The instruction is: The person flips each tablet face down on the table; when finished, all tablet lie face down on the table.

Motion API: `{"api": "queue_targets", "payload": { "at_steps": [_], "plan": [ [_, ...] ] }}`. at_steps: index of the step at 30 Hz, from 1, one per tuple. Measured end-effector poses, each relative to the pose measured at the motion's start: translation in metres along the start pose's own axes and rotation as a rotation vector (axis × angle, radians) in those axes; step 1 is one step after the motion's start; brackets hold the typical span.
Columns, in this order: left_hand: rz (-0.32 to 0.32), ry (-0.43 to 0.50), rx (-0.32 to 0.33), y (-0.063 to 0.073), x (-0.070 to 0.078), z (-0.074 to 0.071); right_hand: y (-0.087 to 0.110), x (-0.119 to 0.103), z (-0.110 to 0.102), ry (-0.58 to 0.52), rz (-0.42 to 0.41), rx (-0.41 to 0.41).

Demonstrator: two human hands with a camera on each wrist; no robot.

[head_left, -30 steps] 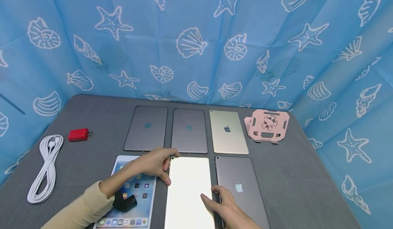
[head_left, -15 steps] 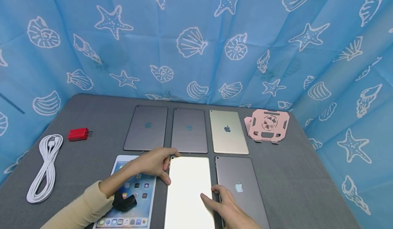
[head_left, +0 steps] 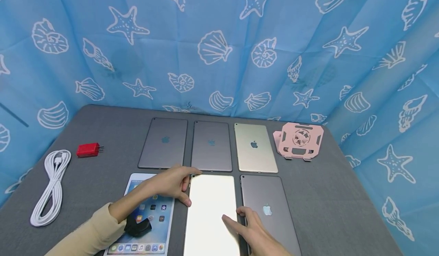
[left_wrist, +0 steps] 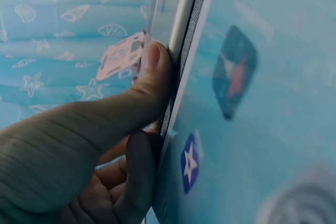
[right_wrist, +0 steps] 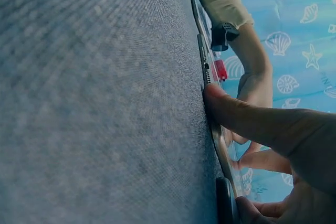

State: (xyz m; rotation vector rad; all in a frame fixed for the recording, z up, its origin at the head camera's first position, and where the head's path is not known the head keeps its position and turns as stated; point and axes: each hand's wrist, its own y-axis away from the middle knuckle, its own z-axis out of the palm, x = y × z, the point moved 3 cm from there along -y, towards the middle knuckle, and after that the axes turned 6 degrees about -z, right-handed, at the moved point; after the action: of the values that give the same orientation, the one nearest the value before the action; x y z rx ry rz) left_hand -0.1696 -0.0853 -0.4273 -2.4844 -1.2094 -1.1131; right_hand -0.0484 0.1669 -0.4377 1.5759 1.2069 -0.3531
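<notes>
A bright, pale tablet [head_left: 212,202] lies flat in the middle of the front row. A dark dot marks its top left corner, and glare washes out its surface. My left hand [head_left: 173,181] holds that corner, thumb at the left side and index finger at the top edge. My right hand [head_left: 253,231] holds the lower right part. In the right wrist view its thumb [right_wrist: 239,111] presses the end with the port, while other fingers touch the face and side. Under my left forearm lies a tablet with its lit screen [head_left: 161,233] up; a grey tablet [head_left: 284,221] lies at the right.
Behind are two dark grey tablets [head_left: 161,149] [head_left: 211,155] and a gold tablet [head_left: 255,157]. A pink stand [head_left: 298,136] is at the back right. A red charger plug [head_left: 87,150] and a coiled white cable [head_left: 55,172] lie at the left. A blue curtain [head_left: 164,58] hangs behind the grey table.
Both hands stay at the pale tablet's edges, and the tablet keeps its place. My right index fingertip has slid very slightly left on its face.
</notes>
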Motion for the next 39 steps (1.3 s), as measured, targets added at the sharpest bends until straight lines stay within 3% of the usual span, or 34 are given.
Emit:
{"api": "queue_targets", "payload": {
  "at_steps": [3, 6, 8, 10, 13, 19, 27, 32, 39],
  "plan": [
    [0.025, 0.004, 0.005, 0.002, 0.000, 0.000, 0.003, -0.002, 0.000, 0.051, -0.042, -0.012],
    [0.045, 0.009, 0.013, 0.006, 0.000, -0.002, 0.010, -0.006, -0.003, 0.291, -0.338, -0.138],
    [0.061, 0.015, 0.014, 0.009, 0.000, -0.004, 0.016, -0.009, -0.003, 0.453, -0.596, -0.158],
    [0.080, 0.017, 0.009, 0.013, -0.001, -0.006, 0.021, -0.012, -0.003, 0.578, -0.834, -0.116],
    [0.097, -0.002, 0.006, 0.020, -0.005, -0.011, 0.024, -0.014, 0.001, 0.598, -0.967, -0.028],
    [0.067, -0.068, 0.017, 0.044, -0.018, -0.024, 0.026, -0.021, 0.008, 0.623, -1.011, 0.011],
    [0.084, -0.138, 0.088, 0.079, -0.048, -0.051, 0.025, -0.035, 0.020, 0.618, -0.933, -0.089],
    [0.056, -0.152, 0.135, 0.090, -0.070, -0.067, 0.024, -0.045, 0.033, 0.630, -0.986, -0.126],
    [0.006, -0.150, 0.121, 0.098, -0.090, -0.077, 0.020, -0.055, 0.053, 0.741, -0.937, -0.189]
  ]
}}
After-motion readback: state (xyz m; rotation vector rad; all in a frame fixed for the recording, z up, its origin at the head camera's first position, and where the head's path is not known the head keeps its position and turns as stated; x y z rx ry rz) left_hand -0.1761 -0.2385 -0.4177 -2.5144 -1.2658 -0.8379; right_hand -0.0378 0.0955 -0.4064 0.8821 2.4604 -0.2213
